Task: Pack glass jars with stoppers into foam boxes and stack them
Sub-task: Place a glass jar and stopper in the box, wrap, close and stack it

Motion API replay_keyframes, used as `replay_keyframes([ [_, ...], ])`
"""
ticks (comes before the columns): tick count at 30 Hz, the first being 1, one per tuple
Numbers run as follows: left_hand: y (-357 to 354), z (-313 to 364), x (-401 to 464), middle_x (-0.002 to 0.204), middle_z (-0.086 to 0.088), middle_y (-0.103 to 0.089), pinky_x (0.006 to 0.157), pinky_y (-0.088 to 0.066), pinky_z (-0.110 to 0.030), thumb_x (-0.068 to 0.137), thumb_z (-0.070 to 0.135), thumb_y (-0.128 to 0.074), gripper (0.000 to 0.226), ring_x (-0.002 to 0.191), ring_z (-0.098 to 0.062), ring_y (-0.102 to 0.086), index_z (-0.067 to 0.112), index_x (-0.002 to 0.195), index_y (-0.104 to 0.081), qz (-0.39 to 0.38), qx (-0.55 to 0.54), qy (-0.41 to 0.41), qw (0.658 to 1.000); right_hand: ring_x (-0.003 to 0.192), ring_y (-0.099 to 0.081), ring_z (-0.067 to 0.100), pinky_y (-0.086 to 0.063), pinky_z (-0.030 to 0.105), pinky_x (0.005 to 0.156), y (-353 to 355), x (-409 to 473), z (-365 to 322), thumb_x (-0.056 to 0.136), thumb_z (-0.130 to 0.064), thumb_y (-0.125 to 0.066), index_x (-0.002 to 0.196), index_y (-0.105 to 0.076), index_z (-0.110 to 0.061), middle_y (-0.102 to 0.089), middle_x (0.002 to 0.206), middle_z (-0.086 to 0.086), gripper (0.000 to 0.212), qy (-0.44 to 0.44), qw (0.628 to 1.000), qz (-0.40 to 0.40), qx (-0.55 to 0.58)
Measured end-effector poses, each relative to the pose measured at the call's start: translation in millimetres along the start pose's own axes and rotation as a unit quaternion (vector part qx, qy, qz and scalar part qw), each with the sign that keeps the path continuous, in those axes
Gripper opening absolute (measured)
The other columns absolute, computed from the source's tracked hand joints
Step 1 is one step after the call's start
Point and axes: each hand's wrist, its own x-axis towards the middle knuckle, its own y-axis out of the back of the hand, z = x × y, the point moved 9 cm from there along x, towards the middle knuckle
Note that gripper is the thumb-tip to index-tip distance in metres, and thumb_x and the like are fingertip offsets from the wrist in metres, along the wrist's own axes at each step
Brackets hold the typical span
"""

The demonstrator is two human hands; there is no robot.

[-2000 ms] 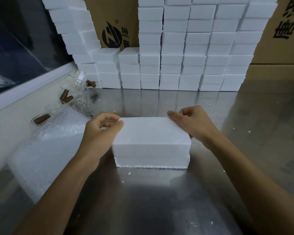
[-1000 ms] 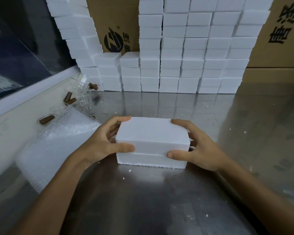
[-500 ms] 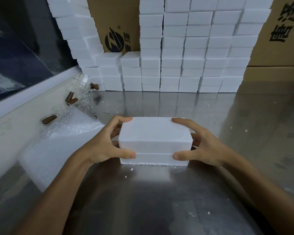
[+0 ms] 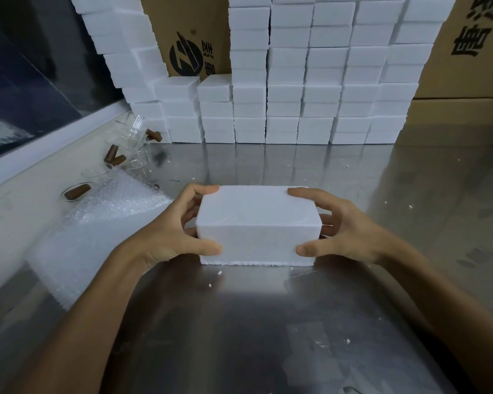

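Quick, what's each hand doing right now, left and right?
Left hand: grips the left end of the closed foam box, thumb on its front face.
Right hand: grips the box's right end the same way.

You have one foam box point(image 4: 258, 223) between your two hands point(image 4: 171, 237), four brown stoppers point(image 4: 77, 191), one bubble-wrap sheet point(image 4: 97, 223), and stacked boxes point(image 4: 310, 81) too many to count.
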Motion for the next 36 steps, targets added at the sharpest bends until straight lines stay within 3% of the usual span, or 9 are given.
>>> replay_keyframes([
  [8, -0.1, -0.4, 0.6, 0.128, 0.023, -0.055, 0.087, -0.054, -0.019, 0.063, 0.005, -0.091, 0.088, 0.122, -0.003, -0.051, 0.053, 0.123, -0.047, 0.005, 0.015, -0.004, 1.000, 0.118, -0.059, 0.010, -0.054, 0.033, 0.096, 0.6, 2.0, -2.2, 0.058, -0.027, -0.091, 0.133, -0.051, -0.047, -0.056, 0.132, -0.019, 0.086, -0.005, 1.000, -0.009, 0.001],
  [14, -0.4, -1.1, 0.5, 0.131, 0.017, -0.054, 0.095, -0.055, -0.029, 0.063, 0.003, -0.090, 0.090, 0.124, -0.011, -0.052, 0.051, 0.125, -0.046, -0.003, 0.003, 0.005, 1.000, 0.116, -0.059, 0.003, -0.054, 0.023, 0.088, -2.2, -0.1, -2.4, 0.061, -0.027, -0.090, 0.134, -0.049, -0.048, -0.055, 0.130, -0.024, 0.086, 0.007, 1.000, -0.003, -0.006],
  [17, -2.2, -0.6, 1.1, 0.133, 0.015, -0.053, 0.093, -0.055, -0.027, 0.063, 0.003, -0.090, 0.089, 0.124, -0.011, -0.052, 0.050, 0.124, -0.046, -0.010, -0.001, -0.001, 1.000, 0.116, -0.059, 0.007, -0.055, 0.027, 0.091, 0.4, 0.3, -1.6, 0.060, -0.026, -0.090, 0.133, -0.050, -0.048, -0.056, 0.129, -0.021, 0.086, 0.003, 1.000, 0.001, -0.005],
  [20, -2.5, -0.4, 2.2, 0.131, 0.017, -0.053, 0.087, -0.055, -0.022, 0.065, 0.001, -0.089, 0.087, 0.122, -0.008, -0.052, 0.051, 0.121, -0.046, -0.007, 0.004, -0.003, 1.000, 0.113, -0.060, 0.004, -0.054, 0.023, 0.087, -0.4, 0.7, -3.0, 0.064, -0.019, -0.091, 0.132, -0.051, -0.047, -0.057, 0.128, -0.021, 0.084, 0.007, 1.000, 0.001, -0.013],
  [26, -5.1, -0.6, 1.9, 0.130, 0.024, -0.056, 0.094, -0.054, -0.026, 0.054, 0.019, -0.092, 0.097, 0.121, -0.004, -0.055, 0.049, 0.133, -0.045, -0.006, -0.024, -0.011, 1.000, 0.110, -0.063, 0.008, -0.055, 0.020, 0.082, 3.2, 1.7, -4.9, 0.061, -0.010, -0.092, 0.128, -0.058, -0.044, -0.063, 0.121, -0.018, 0.083, 0.015, 0.999, 0.034, -0.008],
  [28, -3.0, -3.0, 3.2, 0.128, 0.026, -0.058, 0.092, -0.055, -0.026, 0.049, 0.024, -0.093, 0.104, 0.118, -0.002, -0.058, 0.054, 0.135, -0.043, 0.022, -0.039, -0.002, 0.999, 0.106, -0.065, 0.009, -0.055, 0.020, 0.080, 4.7, 1.8, -4.3, 0.060, -0.006, -0.093, 0.127, -0.060, -0.043, -0.065, 0.119, -0.014, 0.083, 0.015, 0.998, 0.055, 0.003],
  [32, 12.3, -2.9, 4.7, 0.125, 0.010, -0.061, 0.083, -0.060, -0.035, 0.040, 0.034, -0.098, 0.108, 0.106, -0.009, -0.067, 0.056, 0.132, -0.046, 0.139, -0.047, 0.013, 0.989, 0.101, -0.068, 0.011, -0.056, 0.022, 0.077, 10.5, 0.3, -5.0, 0.058, -0.004, -0.092, 0.122, -0.063, -0.044, -0.069, 0.114, -0.008, 0.081, 0.015, 0.993, 0.112, 0.019],
  [34, 8.3, -6.4, 6.9, 0.119, 0.004, -0.065, 0.071, -0.062, -0.038, 0.040, 0.027, -0.100, 0.115, 0.096, -0.012, -0.072, 0.047, 0.137, -0.042, 0.182, -0.140, 0.026, 0.973, 0.099, -0.070, 0.014, -0.058, 0.026, 0.079, 15.0, -1.3, -4.1, 0.057, -0.007, -0.092, 0.124, -0.062, -0.040, -0.069, 0.115, -0.003, 0.080, 0.009, 0.989, 0.140, 0.038],
  [36, -9.7, -11.1, 11.0, 0.110, 0.000, -0.073, 0.070, -0.062, -0.043, 0.046, 0.017, -0.093, 0.117, 0.093, -0.021, -0.074, 0.036, 0.145, -0.033, 0.199, -0.274, 0.045, 0.940, 0.098, -0.071, 0.017, -0.058, 0.031, 0.083, 17.1, -3.1, -4.3, 0.055, -0.012, -0.092, 0.125, -0.062, -0.038, -0.069, 0.117, 0.001, 0.080, 0.002, 0.985, 0.162, 0.059],
])
